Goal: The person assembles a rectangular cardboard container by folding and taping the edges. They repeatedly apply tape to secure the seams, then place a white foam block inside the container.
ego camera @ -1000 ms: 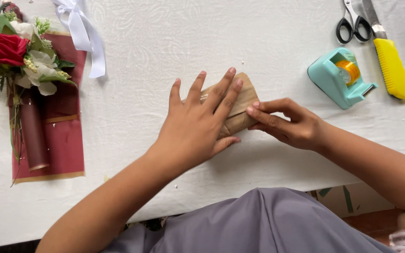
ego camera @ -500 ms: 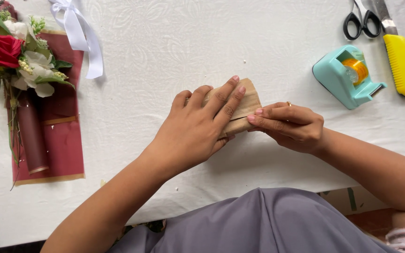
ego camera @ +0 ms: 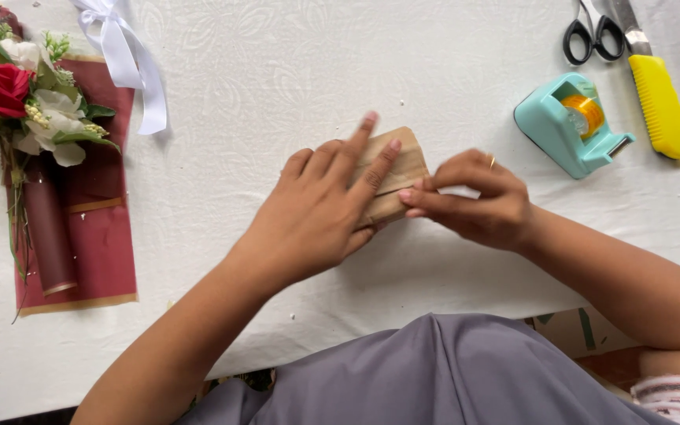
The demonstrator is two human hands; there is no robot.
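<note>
Both hands meet at the centre of the white table [ego camera: 293, 71], the left hand [ego camera: 320, 208] flat on the folded brown paper [ego camera: 403, 169] and the right hand [ego camera: 474, 197] touching its edge. From 11 to 1 o'clock bare cloth lies open to the far edge. At 2 o'clock the teal tape dispenser [ego camera: 568, 126] stands near, with scissors [ego camera: 592, 31] and a yellow-handled cutter [ego camera: 659, 102] beyond. At 9 to 10 o'clock, well apart, the bouquet [ego camera: 17, 102] on maroon paper [ego camera: 100, 244] and a white ribbon [ego camera: 123, 59] block the left edge.
</note>
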